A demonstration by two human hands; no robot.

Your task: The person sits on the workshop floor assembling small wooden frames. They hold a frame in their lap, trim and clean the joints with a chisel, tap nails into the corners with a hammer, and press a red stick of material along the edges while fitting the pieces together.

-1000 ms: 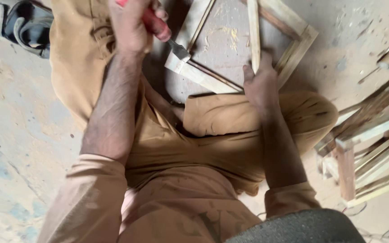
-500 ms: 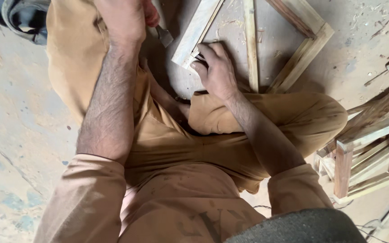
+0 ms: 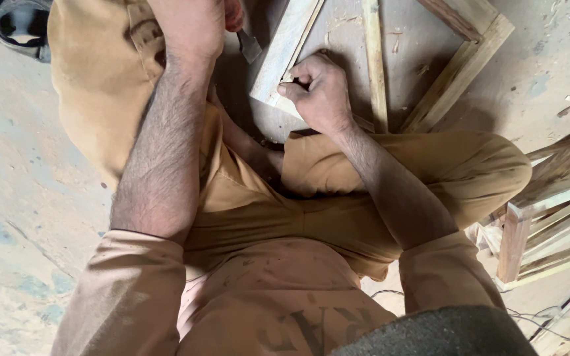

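I keep right hand [image 3: 321, 92] pinching the wooden frame [image 3: 285, 53] corner steady, left hand [image 3: 192, 23] fisted on the hammer [image 3: 249, 45], strike square.

Soft, even daylight, no glare.
Faint shadows gather under the legs; focus is mostly sharp, slightly smeared toward the frame's edges.

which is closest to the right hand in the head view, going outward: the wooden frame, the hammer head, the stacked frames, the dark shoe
1. Wooden frame: the right hand grips its near corner, on the floor ahead.
2. Hammer head: just left of the frame rail, below the left hand.
3. Stacked frames: far right edge.
4. Dark shoe: top left corner, about as far off as the stack, too close to call.
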